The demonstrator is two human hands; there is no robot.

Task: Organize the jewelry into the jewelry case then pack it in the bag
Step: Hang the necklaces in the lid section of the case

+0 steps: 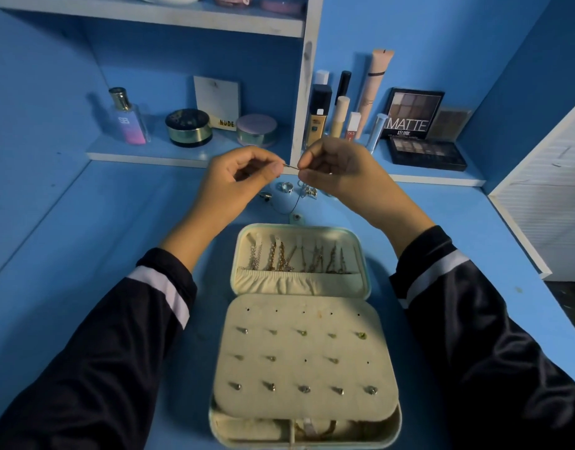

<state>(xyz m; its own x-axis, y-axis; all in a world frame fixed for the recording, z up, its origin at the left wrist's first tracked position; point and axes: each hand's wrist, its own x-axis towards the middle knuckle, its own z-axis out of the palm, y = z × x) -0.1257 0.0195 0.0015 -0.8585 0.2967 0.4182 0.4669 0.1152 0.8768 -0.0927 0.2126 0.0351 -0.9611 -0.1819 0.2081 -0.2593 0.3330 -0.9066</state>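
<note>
An open cream jewelry case [357,241] lies on the blue table in front of me. Its lid holds several hanging chains [292,258] above an elastic pocket. A padded earring panel [289,407] over the lower half carries several stud earrings. Above the case, my left hand [240,180] and my right hand [338,173] each pinch one end of a thin dark necklace chain [291,168], stretched short between the fingertips, with its slack looping down to the table [296,206]. Loose rings and small pieces [287,187] lie on the table behind the case.
A low shelf at the back holds a perfume bottle [127,118], round compacts [188,127], foundation and concealer tubes [322,115] and eyeshadow palettes [412,115]. A white slatted panel [546,196] stands at the right. No bag is in view.
</note>
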